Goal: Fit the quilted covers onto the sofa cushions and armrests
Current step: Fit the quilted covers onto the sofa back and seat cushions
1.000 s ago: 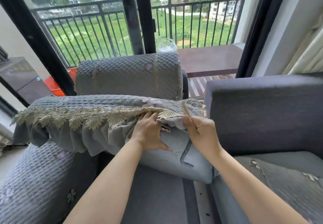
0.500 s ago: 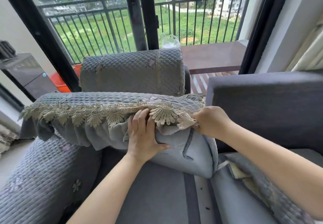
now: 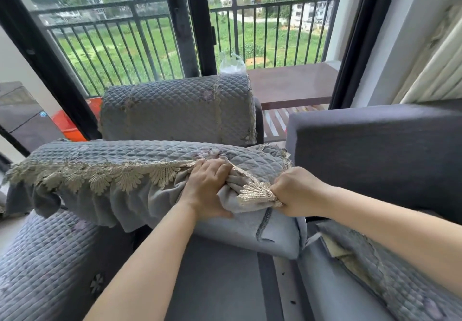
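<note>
1. The lace trim (image 3: 257,191) looks delicate; a hard tug by the right hand (image 3: 297,191) could, in all likelihood, tear it off the quilted cover (image 3: 140,151).
2. The cover lies bunched at the near right corner of the cushion (image 3: 270,233), which stands tilted on the sofa seat (image 3: 220,278). If the two hands pull unevenly, the corner may slip off or sit crooked.
3. The propped cushion could tip forward under the pull.
4. Left hand (image 3: 206,190): its grip is closed, fingers curled into a fold of cover fabric near the cushion's upper edge, thumb below.
5. Right hand: its grip is a tight fist pinching the lace end of the cover just beside the cushion's right corner, close to the bare backrest (image 3: 375,155).
6. The armrest (image 3: 175,108) behind already wears its cover.
</note>
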